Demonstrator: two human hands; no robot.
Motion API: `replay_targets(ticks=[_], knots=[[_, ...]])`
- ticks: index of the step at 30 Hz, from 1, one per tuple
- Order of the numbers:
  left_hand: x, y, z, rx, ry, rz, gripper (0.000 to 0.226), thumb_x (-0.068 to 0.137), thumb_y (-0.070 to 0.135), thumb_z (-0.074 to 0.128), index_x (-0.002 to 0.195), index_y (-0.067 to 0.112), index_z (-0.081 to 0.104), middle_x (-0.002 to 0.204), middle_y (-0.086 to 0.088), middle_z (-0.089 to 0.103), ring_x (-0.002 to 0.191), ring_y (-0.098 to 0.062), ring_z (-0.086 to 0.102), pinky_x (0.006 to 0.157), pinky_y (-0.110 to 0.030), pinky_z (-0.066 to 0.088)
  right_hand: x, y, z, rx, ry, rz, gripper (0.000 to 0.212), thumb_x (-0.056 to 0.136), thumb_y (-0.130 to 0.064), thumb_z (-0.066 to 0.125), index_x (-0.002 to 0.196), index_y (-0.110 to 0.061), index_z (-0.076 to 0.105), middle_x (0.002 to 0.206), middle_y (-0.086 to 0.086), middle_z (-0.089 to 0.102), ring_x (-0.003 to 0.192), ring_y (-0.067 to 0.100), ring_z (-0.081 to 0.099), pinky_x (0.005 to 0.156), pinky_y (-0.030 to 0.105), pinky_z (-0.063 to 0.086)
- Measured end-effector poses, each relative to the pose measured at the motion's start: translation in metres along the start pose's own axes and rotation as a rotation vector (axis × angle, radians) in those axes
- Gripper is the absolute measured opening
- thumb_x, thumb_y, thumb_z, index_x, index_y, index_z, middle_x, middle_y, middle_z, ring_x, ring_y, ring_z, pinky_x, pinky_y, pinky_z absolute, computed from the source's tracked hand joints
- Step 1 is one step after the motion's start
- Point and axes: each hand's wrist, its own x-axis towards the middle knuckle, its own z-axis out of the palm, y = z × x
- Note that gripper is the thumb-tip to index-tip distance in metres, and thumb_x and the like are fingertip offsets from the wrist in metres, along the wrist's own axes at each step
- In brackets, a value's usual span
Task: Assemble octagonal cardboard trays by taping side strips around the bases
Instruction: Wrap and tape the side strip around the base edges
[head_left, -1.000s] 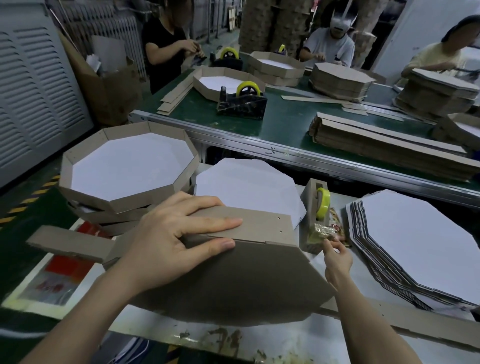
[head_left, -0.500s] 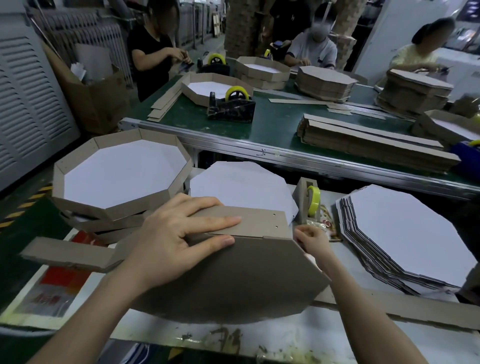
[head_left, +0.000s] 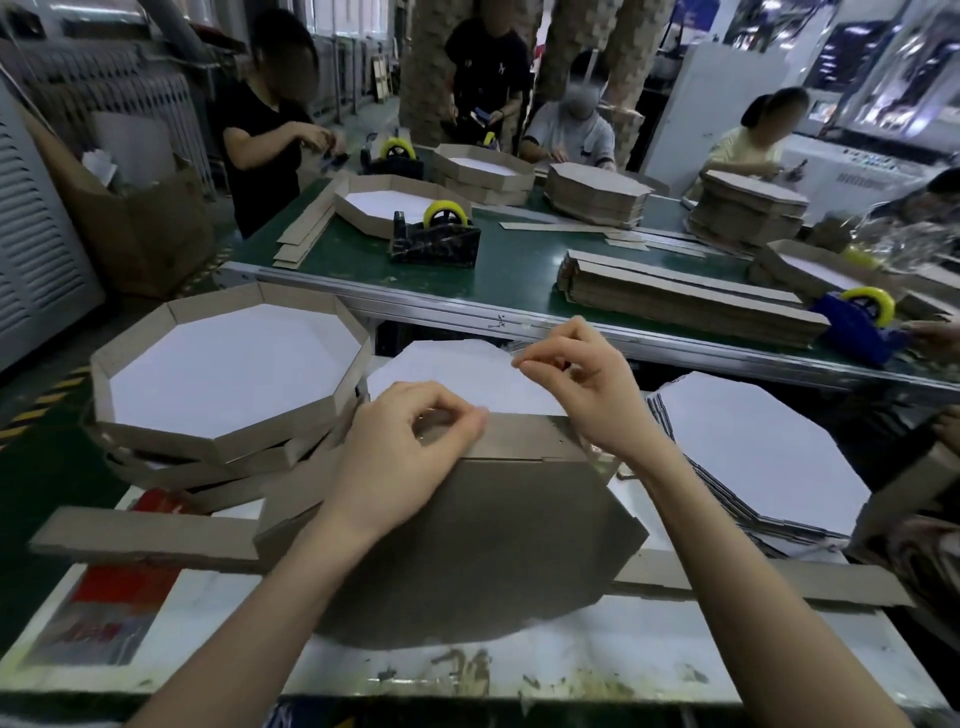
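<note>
Brown cardboard base (head_left: 467, 535) lies face-down at centre frame on the counter (head_left: 467, 670), side strip (head_left: 524, 441) folded up along its far edge. Each grip is narrow: my left hand (head_left: 410, 447) pinches clear tape (head_left: 501, 387) onto that strip, and my right hand (head_left: 587, 384) pinches its raised end. I'd pull it taut, then smooth it across the seam. Lower-left red print (head_left: 124, 587) is unreadable.

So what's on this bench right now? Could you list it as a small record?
Left hand: pinches near the side strip, seemingly one end of clear tape
Right hand: pinches the tape's other end
Work piece: brown octagonal base, tilted up
Left of it: stack of finished trays
Right of it: stack of flat bases
</note>
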Motion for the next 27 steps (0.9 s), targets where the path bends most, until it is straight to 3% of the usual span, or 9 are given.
replay_targets(ticks=[3, 5, 8, 11, 13, 15, 17, 21, 27], knots=[[0.005, -0.006, 0.003, -0.118, 0.07, -0.143, 0.025, 0.079, 0.053, 0.069, 0.091, 0.033, 0.059, 0.091, 0.028, 0.066, 0.092, 0.01, 0.061, 0.076, -0.021, 0.046, -0.004, -0.022, -0.003, -0.1, -0.081, -0.106, 0.009, 0.09, -0.012, 0.07, 0.095, -0.014, 0.077, 0.091, 0.003, 0.051, 0.081, 0.005, 0.048, 0.068, 0.02, 0.041], [0.006, -0.008, 0.002, -0.082, 0.04, -0.136, 0.028, 0.079, 0.059, 0.065, 0.096, 0.038, 0.055, 0.094, 0.038, 0.061, 0.095, 0.017, 0.056, 0.073, -0.013, 0.042, -0.008, -0.03, -0.002, -0.163, -0.13, -0.151, 0.009, 0.09, -0.013, 0.07, 0.095, -0.011, 0.077, 0.09, 0.004, 0.049, 0.082, 0.009, 0.047, 0.07, 0.017, 0.039], [0.007, -0.01, 0.002, -0.062, 0.026, -0.058, 0.022, 0.081, 0.056, 0.062, 0.092, 0.037, 0.062, 0.096, 0.033, 0.061, 0.098, 0.014, 0.054, 0.073, -0.003, 0.04, -0.011, -0.035, 0.001, -0.214, -0.179, -0.179, 0.011, 0.09, -0.014, 0.07, 0.097, -0.011, 0.077, 0.089, 0.001, 0.045, 0.08, 0.008, 0.045, 0.069, 0.014, 0.034], [0.005, -0.01, 0.0, -0.041, 0.036, 0.029, 0.008, 0.086, 0.039, 0.065, 0.087, 0.031, 0.068, 0.093, 0.025, 0.063, 0.096, 0.002, 0.057, 0.075, -0.013, 0.043, -0.012, -0.035, 0.003, -0.196, -0.215, -0.148, 0.011, 0.091, -0.015, 0.07, 0.097, -0.012, 0.078, 0.096, 0.001, 0.049, 0.082, 0.007, 0.046, 0.067, 0.016, 0.036], [0.003, -0.009, -0.001, -0.05, 0.053, 0.07, 0.005, 0.089, 0.031, 0.067, 0.086, 0.027, 0.069, 0.094, 0.023, 0.063, 0.094, -0.004, 0.057, 0.079, -0.024, 0.048, -0.013, -0.036, 0.002, -0.125, -0.231, -0.095, 0.011, 0.092, -0.015, 0.069, 0.096, -0.016, 0.079, 0.112, -0.002, 0.054, 0.087, 0.013, 0.049, 0.067, 0.023, 0.042], [0.002, -0.008, -0.001, -0.059, 0.059, 0.084, 0.006, 0.09, 0.029, 0.066, 0.087, 0.025, 0.068, 0.096, 0.023, 0.062, 0.093, -0.006, 0.057, 0.081, -0.034, 0.051, -0.013, -0.039, -0.001, -0.066, -0.229, -0.095, 0.015, 0.094, -0.013, 0.066, 0.094, -0.018, 0.08, 0.133, -0.006, 0.054, 0.091, 0.013, 0.048, 0.074, 0.026, 0.045], [0.001, -0.008, -0.001, -0.063, 0.059, 0.081, 0.005, 0.091, 0.028, 0.065, 0.087, 0.026, 0.066, 0.097, 0.024, 0.06, 0.094, -0.006, 0.056, 0.081, -0.039, 0.052, -0.013, -0.042, -0.002, -0.077, -0.222, -0.139, 0.018, 0.094, -0.01, 0.064, 0.092, -0.018, 0.08, 0.139, -0.009, 0.055, 0.093, 0.013, 0.047, 0.079, 0.027, 0.043], [0.001, -0.01, -0.002, -0.078, 0.061, 0.06, 0.007, 0.092, 0.029, 0.063, 0.086, 0.032, 0.062, 0.095, 0.024, 0.06, 0.093, -0.004, 0.058, 0.079, -0.036, 0.052, -0.01, -0.042, -0.002, -0.096, -0.25, -0.147, 0.011, 0.091, -0.011, 0.07, 0.095, -0.016, 0.079, 0.101, -0.01, 0.072, 0.087, 0.014, 0.046, 0.07, 0.024, 0.039], [0.001, -0.011, 0.0, -0.05, 0.105, 0.035, 0.005, 0.089, 0.029, 0.067, 0.084, 0.028, 0.066, 0.086, 0.019, 0.064, 0.089, -0.006, 0.06, 0.076, -0.027, 0.05, -0.006, -0.036, -0.002, -0.105, -0.275, -0.088, 0.011, 0.089, -0.016, 0.073, 0.098, -0.018, 0.079, 0.073, -0.019, 0.064, 0.075, 0.006, 0.042, 0.068, 0.018, 0.035]])
